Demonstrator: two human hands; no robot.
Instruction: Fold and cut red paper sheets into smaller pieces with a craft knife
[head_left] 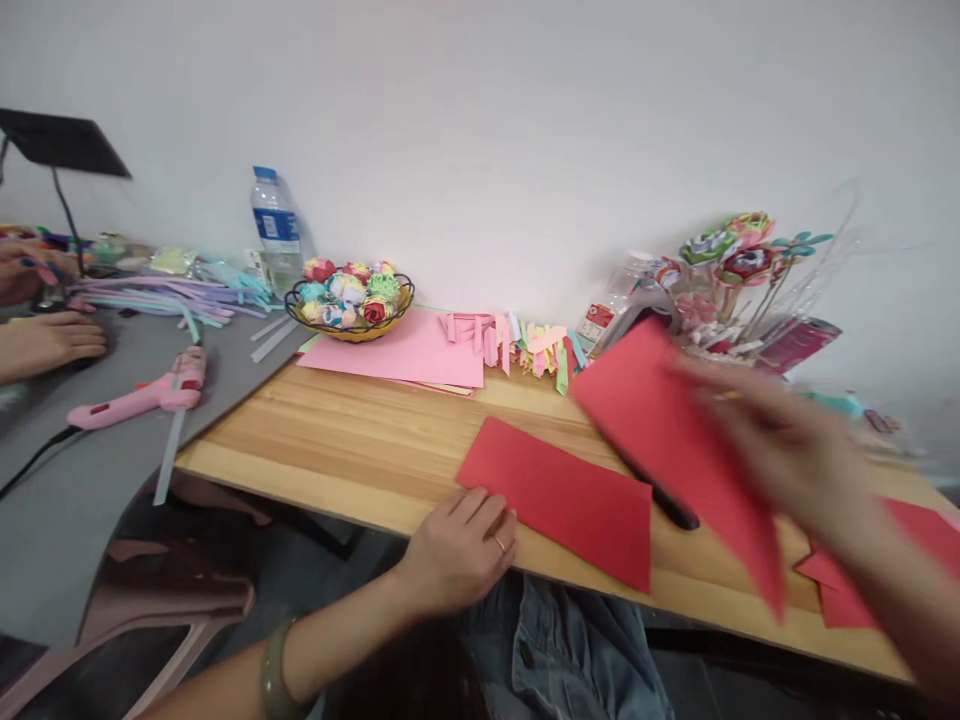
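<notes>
A flat red paper piece [562,500] lies at the front of the wooden table. My left hand [461,545] rests at its lower left corner, fingers close together on the paper and the table edge. To the right, my right hand [765,430] is blurred by motion and grips a second red paper [675,440], raised and tilted above the table. Under that raised paper a dark tool [675,508] partly shows. More red paper pieces [847,590] lie at the far right, partly behind my right forearm.
Behind are pink sheets [390,355], a basket [345,328] of paper flowers, folded strips [551,350], a water bottle [279,235] and a flower bunch [742,260]. On the grey table lies a pink glue gun [150,392]; another person's hand [56,340] is at far left.
</notes>
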